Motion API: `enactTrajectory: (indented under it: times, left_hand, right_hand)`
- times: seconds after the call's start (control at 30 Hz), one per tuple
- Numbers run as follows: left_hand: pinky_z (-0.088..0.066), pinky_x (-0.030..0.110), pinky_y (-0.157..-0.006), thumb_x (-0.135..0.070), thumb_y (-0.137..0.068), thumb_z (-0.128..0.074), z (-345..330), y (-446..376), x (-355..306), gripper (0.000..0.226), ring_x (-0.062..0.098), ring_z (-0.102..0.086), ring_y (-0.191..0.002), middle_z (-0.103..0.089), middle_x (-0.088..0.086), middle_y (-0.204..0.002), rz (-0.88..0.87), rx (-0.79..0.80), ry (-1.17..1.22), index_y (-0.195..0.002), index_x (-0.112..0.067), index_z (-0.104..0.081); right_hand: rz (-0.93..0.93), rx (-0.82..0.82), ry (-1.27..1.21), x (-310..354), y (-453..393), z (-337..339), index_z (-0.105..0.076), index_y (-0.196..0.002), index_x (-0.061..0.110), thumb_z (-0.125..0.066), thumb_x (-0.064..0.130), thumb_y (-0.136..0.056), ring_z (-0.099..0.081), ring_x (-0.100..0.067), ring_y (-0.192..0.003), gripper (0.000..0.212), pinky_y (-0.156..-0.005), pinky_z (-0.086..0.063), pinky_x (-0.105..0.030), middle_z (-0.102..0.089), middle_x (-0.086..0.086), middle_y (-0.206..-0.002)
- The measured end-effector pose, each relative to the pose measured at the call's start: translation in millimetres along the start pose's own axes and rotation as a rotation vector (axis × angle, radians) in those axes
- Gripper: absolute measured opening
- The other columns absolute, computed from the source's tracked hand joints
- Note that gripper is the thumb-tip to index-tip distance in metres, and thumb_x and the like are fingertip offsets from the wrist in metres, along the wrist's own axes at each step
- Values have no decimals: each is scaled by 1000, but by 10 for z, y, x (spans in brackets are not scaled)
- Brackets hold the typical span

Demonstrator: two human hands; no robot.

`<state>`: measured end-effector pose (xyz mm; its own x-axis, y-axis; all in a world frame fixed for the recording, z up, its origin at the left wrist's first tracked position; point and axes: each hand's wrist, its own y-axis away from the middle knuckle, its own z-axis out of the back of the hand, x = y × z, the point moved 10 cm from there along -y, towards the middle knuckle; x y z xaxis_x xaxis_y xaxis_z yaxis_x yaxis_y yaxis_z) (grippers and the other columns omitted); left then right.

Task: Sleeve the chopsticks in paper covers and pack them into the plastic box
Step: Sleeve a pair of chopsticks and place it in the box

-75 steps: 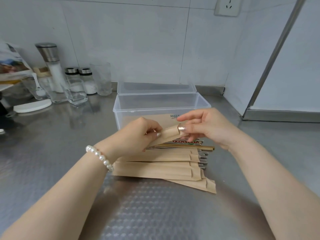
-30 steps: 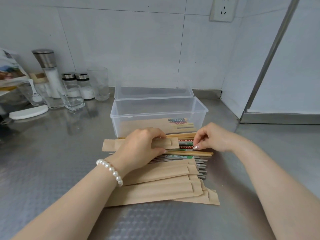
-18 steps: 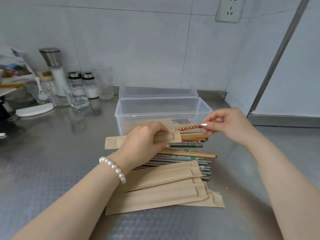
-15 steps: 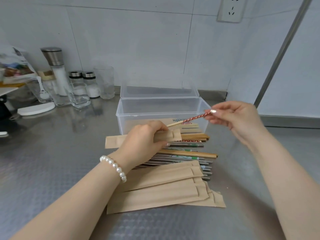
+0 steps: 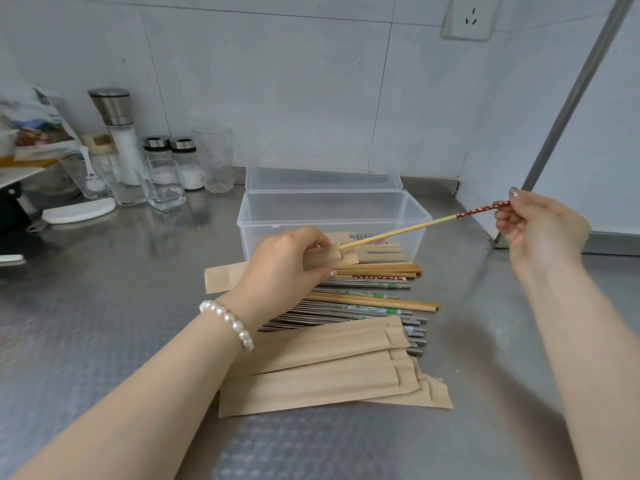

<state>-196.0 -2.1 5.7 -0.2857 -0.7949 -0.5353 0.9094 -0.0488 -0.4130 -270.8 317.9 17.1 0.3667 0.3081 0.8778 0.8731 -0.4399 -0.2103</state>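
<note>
Left of the clear rectangular plastic box (image 5: pixel 332 216), a steel-capped glass salt grinder (image 5: pixel 117 133), two small steel-lidded shakers (image 5: pixel 169 157) and empty drinking glasses (image 5: pixel 213 157) are standing against the white tiled wall; no writing on them is readable. The left hand (image 5: pixel 287 268), wearing a white pearl bracelet (image 5: pixel 227 322), is pinching a brown paper sleeve (image 5: pixel 273 271) just in front of the box, holding its mouth up. The box is sitting open, with sleeved patterned chopsticks (image 5: pixel 374 245) lying inside. In front of the box, loose wooden and metal chopsticks (image 5: pixel 367 299) are lying beside a stack of empty brown paper covers (image 5: pixel 325 372). The right hand (image 5: pixel 540 230), to the right of the box, is gripping the red dotted end of a pale wooden chopstick (image 5: pixel 415 226), whose tip is meeting the sleeve's mouth.
</note>
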Motion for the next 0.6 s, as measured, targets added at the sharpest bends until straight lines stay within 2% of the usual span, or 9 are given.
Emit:
enactTrajectory:
  times: [0.13,0.23,0.33,0.47,0.6]
  left_hand:
    - [-38,24,-71,-26,-75,-73,21,-1,3,29,14,-50,-81,-56,-8,-88,5,-14,0,-101,-23,-60]
    - [-35,23,-69,-25,-75,-73,53,-5,-8,29,12,-49,-80,-55,-9,-88,-6,-39,-2,-101,-23,-60]
    - [-36,23,-72,-23,-75,-73,68,-2,-37,28,12,-49,-82,-55,-10,-87,-24,-53,5,-101,-22,-61]
    - [-42,28,-76,-22,-75,-73,93,4,-82,26,15,-53,-84,-56,-10,-86,-62,-78,24,-99,-21,-63]
    - [-44,30,-77,-21,-74,-74,98,7,-104,26,17,-55,-84,-58,-9,-86,-88,-86,22,-98,-20,-64]
  right_hand:
    - [25,-37,-15,37,-20,62,-63,-75,8,-60,1,-84,-56,-9,-45,12,-50,-45,-17,-62,4,-48]
    - [36,2,6,68,-9,1,-63,-75,8,-60,0,-84,-54,-9,-45,13,-49,-44,-17,-62,4,-48]
    - [-13,127,66,-11,53,-191,-62,-77,6,-57,-2,-85,-53,-8,-42,13,-47,-43,-17,-63,3,-48]
    - [-109,371,202,-199,259,-521,-65,-70,9,-58,-3,-83,-52,-8,-40,19,-42,-41,-17,-65,1,-51]
    - [-132,593,333,-296,490,-774,-67,-74,5,-60,-4,-79,-56,-10,-44,13,-41,-42,-17,-68,-2,-57]
